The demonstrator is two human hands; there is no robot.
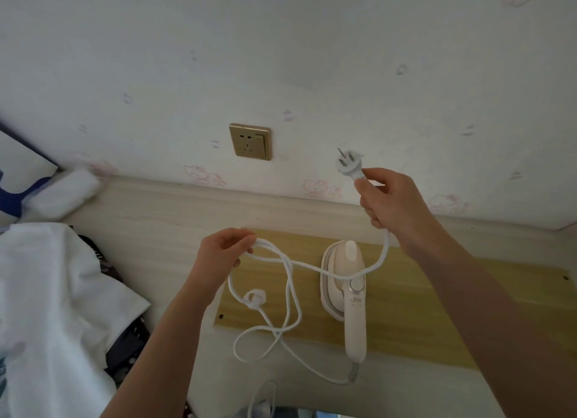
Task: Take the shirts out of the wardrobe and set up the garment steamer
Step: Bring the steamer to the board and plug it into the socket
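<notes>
Right hand (387, 196) pinches the white cord just behind the plug (347, 164), prongs aimed toward the gold wall socket (250, 141), still apart from it. Left hand (226, 249) grips gathered cord loops (281, 292). Garment steamer (346, 292) lies on the wooden surface (437, 308); white shirts (53, 292) heaped left. Risk: knotted slack may snag and drag the steamer toward the near edge. Bare wall around the socket leaves approach room.

I see white cord (290, 280) and white plug (347, 164) | cream-white steamer (346, 280), silver dial | gold socket plate (249, 141) | far wall (312, 58) pale, faint pink cartoon-cat print | yellow-green wood-grain board (421, 308) | left: white cloth (53, 292) over dark patterned fabric (125, 349)
</notes>
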